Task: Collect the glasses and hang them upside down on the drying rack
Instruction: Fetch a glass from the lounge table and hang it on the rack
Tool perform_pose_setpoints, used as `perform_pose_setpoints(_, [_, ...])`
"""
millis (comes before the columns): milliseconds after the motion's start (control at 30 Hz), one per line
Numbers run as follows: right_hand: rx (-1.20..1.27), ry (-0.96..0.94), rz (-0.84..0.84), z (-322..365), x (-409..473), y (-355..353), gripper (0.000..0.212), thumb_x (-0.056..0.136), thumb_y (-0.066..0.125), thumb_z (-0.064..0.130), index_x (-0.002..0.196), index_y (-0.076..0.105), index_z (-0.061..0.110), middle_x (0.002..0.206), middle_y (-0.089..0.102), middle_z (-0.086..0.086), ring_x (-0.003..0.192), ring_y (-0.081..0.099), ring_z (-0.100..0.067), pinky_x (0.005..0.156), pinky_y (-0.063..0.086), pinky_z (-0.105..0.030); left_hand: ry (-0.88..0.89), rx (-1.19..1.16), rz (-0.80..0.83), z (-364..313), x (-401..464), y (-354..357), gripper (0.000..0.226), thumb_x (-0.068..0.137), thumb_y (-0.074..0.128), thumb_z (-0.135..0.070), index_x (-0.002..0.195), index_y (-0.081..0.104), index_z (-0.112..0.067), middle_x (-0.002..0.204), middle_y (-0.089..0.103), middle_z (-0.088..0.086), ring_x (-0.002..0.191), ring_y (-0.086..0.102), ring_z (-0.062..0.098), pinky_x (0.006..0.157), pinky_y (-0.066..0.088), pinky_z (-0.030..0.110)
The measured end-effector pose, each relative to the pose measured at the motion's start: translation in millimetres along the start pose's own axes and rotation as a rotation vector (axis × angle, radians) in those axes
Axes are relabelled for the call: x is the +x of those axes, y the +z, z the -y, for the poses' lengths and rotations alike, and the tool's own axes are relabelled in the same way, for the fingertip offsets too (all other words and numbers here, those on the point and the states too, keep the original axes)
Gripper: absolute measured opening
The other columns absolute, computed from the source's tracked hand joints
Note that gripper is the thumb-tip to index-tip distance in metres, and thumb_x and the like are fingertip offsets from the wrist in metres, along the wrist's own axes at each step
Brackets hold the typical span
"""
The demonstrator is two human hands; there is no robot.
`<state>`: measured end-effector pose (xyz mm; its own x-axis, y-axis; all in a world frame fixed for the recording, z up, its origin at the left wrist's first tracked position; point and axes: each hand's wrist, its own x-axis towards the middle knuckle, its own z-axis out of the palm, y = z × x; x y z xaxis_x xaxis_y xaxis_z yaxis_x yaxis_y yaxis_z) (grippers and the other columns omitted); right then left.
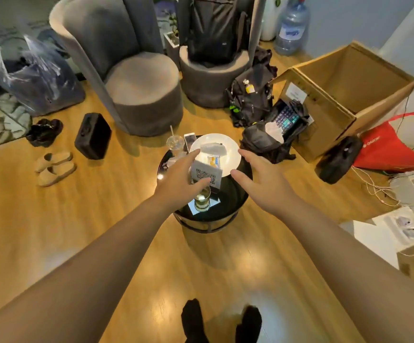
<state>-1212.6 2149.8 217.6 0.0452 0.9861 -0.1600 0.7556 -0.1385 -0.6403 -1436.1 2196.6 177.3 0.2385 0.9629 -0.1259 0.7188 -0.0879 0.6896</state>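
Observation:
A short clear glass [202,200] with pale liquid stands on the near side of a small round black table [235,194]. A clear plastic cup with a straw [174,142] stands at the table's far left edge. My left hand [181,178] hovers open just above and beyond the short glass, fingers spread, holding nothing. My right hand [258,180] is open over the table's right side, beside a white plate [228,154]. No drying rack is in view.
On the table are a QR-code card [204,175], a phone [190,141] and packets on the plate. Around it stand two grey armchairs [139,95], black bags [253,100], a cardboard box [344,95], slippers [52,167], cables at right. My feet [220,320] are on the wooden floor.

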Motion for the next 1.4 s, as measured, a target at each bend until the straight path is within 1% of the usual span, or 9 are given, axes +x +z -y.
perform_pose_setpoints(167, [0.091,0.040,0.105,-75.6,50.7,69.6,0.064,0.100,0.060,0.050,0.158,0.038,0.036,0.158,0.048,0.002,0.142,0.046,-0.020,0.101,0.041,-0.031,-0.100,-0.010,0.038,77.1,35.2,88.1,0.093,0.079,0.079,-0.052,0.156,0.029,-0.039,0.151,0.050,-0.013,0.139,0.046,0.009,0.108,0.049,0.045])
perform_pose_setpoints(467, [0.082,0.085,0.207,-173.6,94.9,168.0,0.068,0.099,0.061,0.051,0.160,0.033,0.038,0.162,0.044,0.003,0.145,0.044,-0.022,0.105,0.046,-0.039,-0.268,0.066,-0.023,174.3,69.0,209.4,0.111,0.070,0.083,-0.062,0.159,0.022,-0.036,0.161,0.033,-0.002,0.149,0.032,0.024,0.115,0.040,0.051])
perform_pose_setpoints(633, [0.076,0.095,0.242,-204.6,108.2,201.1,0.071,0.098,0.063,0.050,0.160,0.032,0.037,0.159,0.045,0.004,0.142,0.047,-0.020,0.089,0.042,-0.026,-0.313,0.099,-0.040,198.8,98.8,242.4,0.115,0.072,0.085,-0.058,0.160,0.015,-0.040,0.171,0.012,0.003,0.157,0.011,0.027,0.121,0.026,0.050])
perform_pose_setpoints(700, [0.082,0.097,0.247,-210.7,111.4,208.8,0.071,0.098,0.063,0.052,0.160,0.032,0.037,0.159,0.046,0.004,0.141,0.048,-0.020,0.090,0.044,-0.027,-0.316,0.117,-0.042,203.2,109.7,252.0,0.115,0.072,0.085,-0.059,0.160,0.014,-0.042,0.171,0.010,0.004,0.158,0.010,0.028,0.121,0.026,0.051])
perform_pose_setpoints(867, [0.080,0.108,0.261,-215.2,118.3,219.6,0.072,0.096,0.061,0.057,0.160,0.032,0.040,0.162,0.044,0.004,0.143,0.047,-0.023,0.106,0.051,-0.046,-0.355,0.156,-0.053,208.2,130.4,267.0,0.111,0.072,0.086,-0.055,0.159,0.019,-0.041,0.170,0.015,0.005,0.155,0.019,0.032,0.119,0.034,0.056])
perform_pose_setpoints(1000, [0.106,0.120,0.259,-215.9,123.7,226.4,0.071,0.096,0.062,0.056,0.159,0.032,0.041,0.161,0.044,0.005,0.142,0.048,-0.022,0.103,0.051,-0.043,-0.367,0.166,-0.072,210.5,135.3,264.8,0.098,0.074,0.087,-0.046,0.155,0.031,-0.037,0.159,0.033,0.004,0.138,0.048,0.029,0.104,0.053,0.048])
perform_pose_setpoints(1100, [0.142,0.131,0.257,-212.5,125.7,228.4,0.068,0.098,0.062,0.051,0.159,0.033,0.040,0.161,0.044,0.004,0.143,0.047,-0.021,0.103,0.049,-0.041,-0.349,0.159,-0.071,210.5,131.7,259.1,0.090,0.074,0.087,-0.043,0.149,0.037,-0.039,0.151,0.041,0.003,0.127,0.057,0.026,0.095,0.058,0.043])
perform_pose_setpoints(1233, [0.162,0.130,0.264,-203.9,126.6,222.4,0.071,0.098,0.067,0.042,0.159,0.032,0.039,0.161,0.044,0.004,0.143,0.047,-0.022,0.104,0.049,-0.041,-0.329,0.101,-0.085,201.3,123.1,239.5,0.086,0.073,0.087,-0.044,0.146,0.042,-0.040,0.144,0.046,0.001,0.118,0.060,0.022,0.091,0.056,0.034])
perform_pose_setpoints(1400, [0.217,0.058,0.321,-172.5,125.6,196.6,0.087,0.090,0.079,0.035,0.161,0.029,0.038,0.159,0.043,0.002,0.143,0.045,-0.021,0.101,0.043,-0.034,-0.279,0.072,-0.102,159.4,107.7,193.9,0.085,0.070,0.086,-0.048,0.144,0.046,-0.037,0.138,0.050,-0.001,0.116,0.058,0.016,0.087,0.048,0.027])
